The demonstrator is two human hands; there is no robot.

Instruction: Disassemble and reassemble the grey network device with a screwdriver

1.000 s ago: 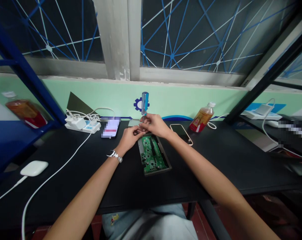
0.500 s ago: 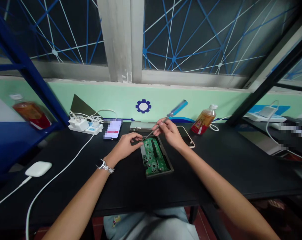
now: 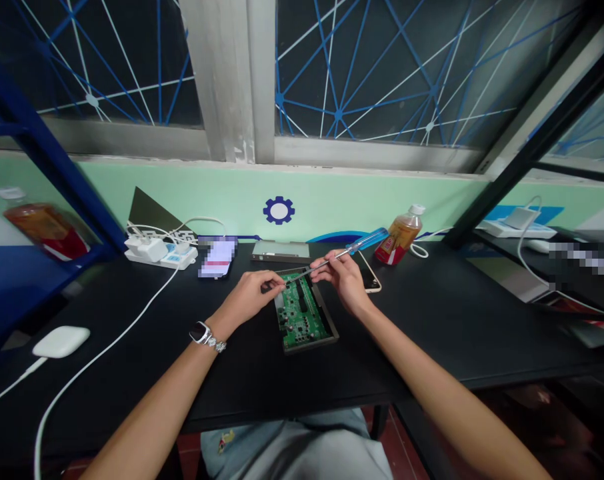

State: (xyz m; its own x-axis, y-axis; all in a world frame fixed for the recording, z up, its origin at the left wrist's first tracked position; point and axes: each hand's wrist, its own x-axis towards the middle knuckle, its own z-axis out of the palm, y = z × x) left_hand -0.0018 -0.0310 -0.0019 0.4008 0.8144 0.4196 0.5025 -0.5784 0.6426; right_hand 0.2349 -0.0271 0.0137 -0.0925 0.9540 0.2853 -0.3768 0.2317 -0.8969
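Note:
My right hand grips a screwdriver by its shaft near the blue, clear handle. The tool leans low, handle up to the right and tip down to the left. At that tip, the thumb and fingers of my left hand are pinched together; whatever they hold is too small to make out. Beneath both hands lies a green circuit board in a shallow metal frame. The fingertips of my left hand are over the board's far left corner.
Behind the board stands a grey metal piece. A lit phone and a white power strip are at left; another phone and a drink bottle at right. A white case and cable lie front left.
The screwdriver was upright over the board's far corner; my right hand has tipped it to the right and lowered it. My left hand has shifted slightly left and nearer, its fingers at the tip.

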